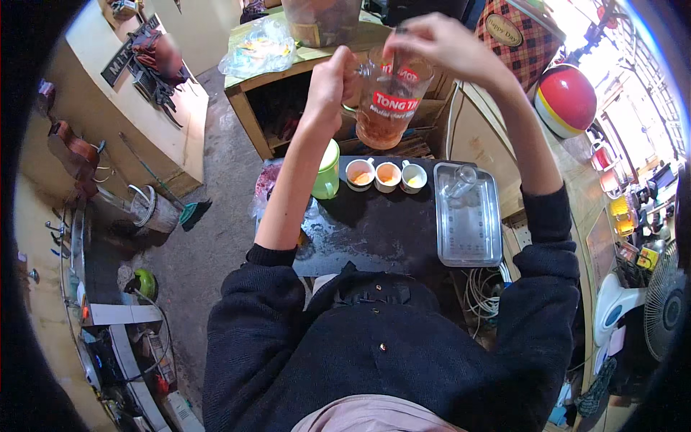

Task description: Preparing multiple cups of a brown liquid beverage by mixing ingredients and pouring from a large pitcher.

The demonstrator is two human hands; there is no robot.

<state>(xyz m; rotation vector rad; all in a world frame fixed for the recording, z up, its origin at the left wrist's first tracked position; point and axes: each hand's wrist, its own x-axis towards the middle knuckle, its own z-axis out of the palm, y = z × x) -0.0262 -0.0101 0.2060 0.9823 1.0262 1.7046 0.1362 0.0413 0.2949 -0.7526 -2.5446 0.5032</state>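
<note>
My left hand [332, 86] grips the handle of a clear glass mug [386, 116] with a red printed label, raised above the far edge of a dark table [378, 232]. Reddish-brown liquid lies in the mug. At the mug's mouth, my right hand [426, 46] holds a thin dark utensil that reaches down inside; its exact kind is unclear. Below stand several small white cups [360, 174] in a row, with orange or yellow contents. A light green pitcher [326, 175] is left of them, partly behind my left forearm.
A clear plastic tray [468, 259] with a glass [463, 181] in it sits at the table's right. Behind are a wooden cabinet [243, 81] and a plastic bag [262, 48]. Coiled white cables [483, 297] hang at the lower right. A fan [666, 302] stands far right.
</note>
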